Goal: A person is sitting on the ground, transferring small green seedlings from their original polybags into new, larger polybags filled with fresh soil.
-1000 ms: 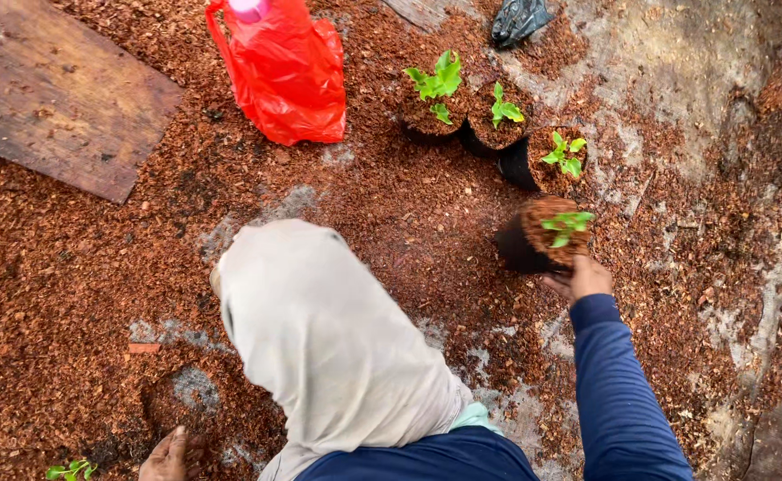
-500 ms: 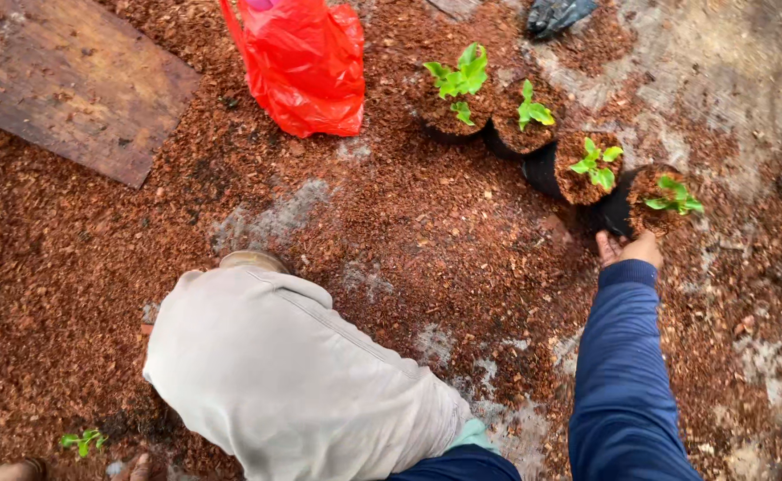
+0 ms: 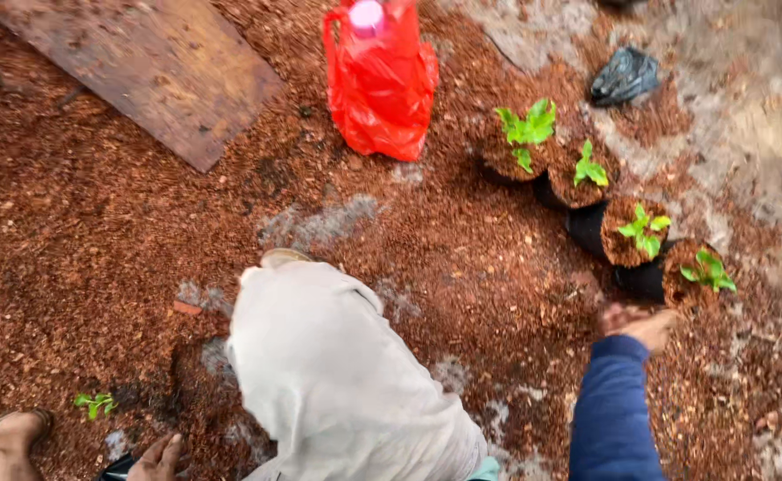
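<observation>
A person crouches over ground strewn with reddish-brown husk, the right hand (image 3: 639, 326) just beside the nearest of four black pots (image 3: 667, 281) set in a row on the right. That pot is a soft dark bag filled to the brim with the same brown husk, one small bright-green seedling (image 3: 708, 271) standing upright in it. It sits at the near end of the row, touching the next pot (image 3: 627, 234); the row runs away to the far left, each pot holding one seedling.

The right hand is blurred; it holds nothing, but whether the fingers are spread or curled cannot be told. The blue sleeve (image 3: 615, 414) runs off the bottom edge.

The left hand (image 3: 158, 457) is cut off at the bottom left, resting on the ground with nothing seen in its grasp. A loose seedling (image 3: 93, 403) lies near it on the husk. A pale-trousered knee (image 3: 338, 374) hides the ground between the hands.

Farther off stand a red bag (image 3: 380, 85), a wooden board (image 3: 155, 62) at far left and a crumpled black bag (image 3: 624, 76) at far right.
</observation>
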